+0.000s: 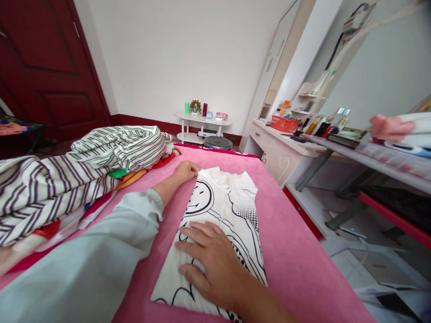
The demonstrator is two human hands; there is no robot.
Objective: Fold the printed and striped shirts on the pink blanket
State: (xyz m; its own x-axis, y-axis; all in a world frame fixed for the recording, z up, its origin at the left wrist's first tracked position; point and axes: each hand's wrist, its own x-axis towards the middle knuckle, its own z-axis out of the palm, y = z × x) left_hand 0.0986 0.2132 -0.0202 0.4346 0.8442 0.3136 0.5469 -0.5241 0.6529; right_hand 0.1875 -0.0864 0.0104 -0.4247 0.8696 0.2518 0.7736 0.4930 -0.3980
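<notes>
White shirt (pixel 227 215) lies flat under two hands

The shirt is spread on the pink cover (pixel 299 255), its collar end pointing away. The right hand (pixel 213 262) rests palm down on its lower part, fingers spread. The left hand (pixel 186 172) reaches the far left corner, by the smiling-face print (pixel 199 197); its fingertips meet the edge, but I cannot tell whether they pinch it. Striped cloth (pixel 117 148) lies heaped to the left.
</notes>
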